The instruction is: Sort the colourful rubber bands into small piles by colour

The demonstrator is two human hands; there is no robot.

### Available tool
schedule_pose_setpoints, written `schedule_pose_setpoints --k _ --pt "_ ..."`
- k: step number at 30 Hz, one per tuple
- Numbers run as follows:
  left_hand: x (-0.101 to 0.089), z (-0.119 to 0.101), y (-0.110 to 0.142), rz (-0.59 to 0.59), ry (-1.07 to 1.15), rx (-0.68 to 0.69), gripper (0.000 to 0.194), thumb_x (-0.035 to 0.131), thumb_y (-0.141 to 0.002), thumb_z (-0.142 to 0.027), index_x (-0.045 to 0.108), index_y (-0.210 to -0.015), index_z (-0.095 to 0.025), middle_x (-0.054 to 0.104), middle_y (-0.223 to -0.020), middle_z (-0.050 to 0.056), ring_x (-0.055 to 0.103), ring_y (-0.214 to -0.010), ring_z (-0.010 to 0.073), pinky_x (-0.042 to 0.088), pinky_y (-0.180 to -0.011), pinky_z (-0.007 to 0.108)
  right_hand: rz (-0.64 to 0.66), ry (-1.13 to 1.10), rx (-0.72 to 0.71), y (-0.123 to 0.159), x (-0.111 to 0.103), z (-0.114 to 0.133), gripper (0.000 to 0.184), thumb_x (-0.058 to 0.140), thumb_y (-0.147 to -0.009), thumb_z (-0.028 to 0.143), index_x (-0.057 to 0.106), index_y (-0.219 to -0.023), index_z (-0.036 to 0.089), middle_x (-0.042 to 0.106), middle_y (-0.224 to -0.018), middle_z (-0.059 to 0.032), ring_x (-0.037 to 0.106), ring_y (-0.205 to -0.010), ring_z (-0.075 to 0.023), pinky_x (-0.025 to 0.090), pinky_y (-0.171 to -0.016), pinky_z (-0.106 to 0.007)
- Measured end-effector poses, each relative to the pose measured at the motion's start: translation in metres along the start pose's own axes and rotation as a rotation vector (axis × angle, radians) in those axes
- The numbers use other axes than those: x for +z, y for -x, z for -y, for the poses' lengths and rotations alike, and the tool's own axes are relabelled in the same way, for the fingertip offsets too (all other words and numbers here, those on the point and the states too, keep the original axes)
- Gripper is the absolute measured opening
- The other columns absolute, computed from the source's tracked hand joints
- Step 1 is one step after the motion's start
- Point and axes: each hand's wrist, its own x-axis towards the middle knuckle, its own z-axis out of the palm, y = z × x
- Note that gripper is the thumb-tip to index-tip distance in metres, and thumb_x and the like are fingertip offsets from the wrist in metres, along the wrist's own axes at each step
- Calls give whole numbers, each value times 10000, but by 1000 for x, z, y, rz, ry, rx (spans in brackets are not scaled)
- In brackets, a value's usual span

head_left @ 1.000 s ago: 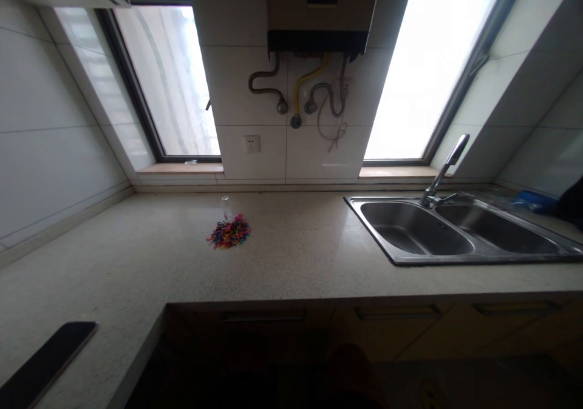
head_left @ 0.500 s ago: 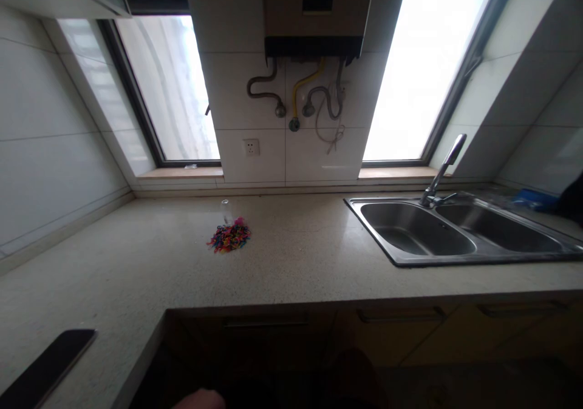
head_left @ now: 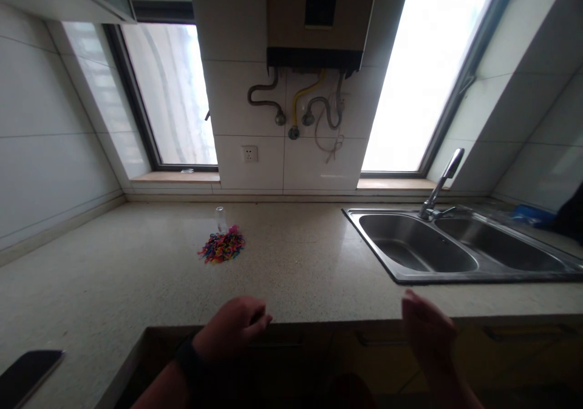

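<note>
My left hand (head_left: pixel 234 323), with a dark band on its wrist, is held over the counter's front edge with its fingers curled in. To the right, below the sink's front rim, my right hand (head_left: pixel 428 329) is also curled into a loose fist. No object shows in either hand, and they are well apart. Beyond my left hand, a heap of small multicoloured rubber bands (head_left: pixel 221 248) lies on the counter (head_left: pixel 291 275). Right behind the heap stands a small clear container (head_left: pixel 220 218), upright.
A double steel sink (head_left: pixel 396 275) with a faucet (head_left: pixel 439 187) is set into the counter on the right. At the lower left lies a dark phone-like slab (head_left: pixel 30 372). A water heater (head_left: pixel 319 27) with pipes hangs on the wall between two windows.
Both my hands have come up into view from below; before, only a bit of one showed at the bottom edge. The view has tilted slightly, and the counter things sit lower.
</note>
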Motion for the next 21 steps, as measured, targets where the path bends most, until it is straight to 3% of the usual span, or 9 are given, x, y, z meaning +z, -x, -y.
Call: schedule_pose_setpoints --k 1,3,6,9,15,18,21 --pt "0 3 -15 -28 -11 23 373 424 -955 -455 512 -729 -172 561 -721 13 487 -688 141 280 -627 273 43 -56 -66 -15 27 6 374 544 -925 371 579 -628 146 511 -631 -10 498 -597 -125 441 -612 -248" --pt "0 9 -45 -55 -10 77 373 438 -946 -456 506 -713 -173 531 -690 0 464 -660 131 266 -611 272 146 -174 -212 -38 80 26 443 535 -906 322 386 -506 199 341 -541 30 331 -522 -102 336 -534 -251" --pt "2 21 -91 -44 42 95 375 458 -926 -466 505 -700 -171 478 -621 -24 415 -576 108 227 -561 267 306 -286 -325 -52 145 63 434 490 -894 275 255 -532 222 237 -558 54 234 -526 -103 236 -515 -269" --pt "5 38 -135 -62 101 100 391 480 -898 -465 462 -646 -166 422 -578 -41 369 -545 97 203 -540 263 433 -326 -308 -57 196 90 412 468 -876 274 220 -552 223 209 -564 60 218 -538 -99 209 -522 -265" --pt "19 78 -192 -180 220 -5 413 433 -891 -467 407 -603 -171 319 -565 -52 311 -565 101 196 -542 255 681 -321 -242 -74 269 108 364 511 -801 283 262 -547 209 206 -570 62 227 -547 -85 168 -503 -244" --pt "26 90 -200 -224 271 -25 401 428 -892 -452 428 -612 -166 346 -576 -49 330 -580 103 217 -552 247 757 -342 -207 -73 297 104 344 519 -789 269 277 -552 207 229 -560 64 239 -543 -83 177 -500 -238" --pt "27 92 -202 -194 292 9 336 452 -879 -382 476 -631 -157 397 -584 -40 364 -590 108 233 -557 243 806 -403 -98 -64 317 95 352 532 -784 273 267 -558 214 233 -549 68 237 -538 -85 187 -495 -229"
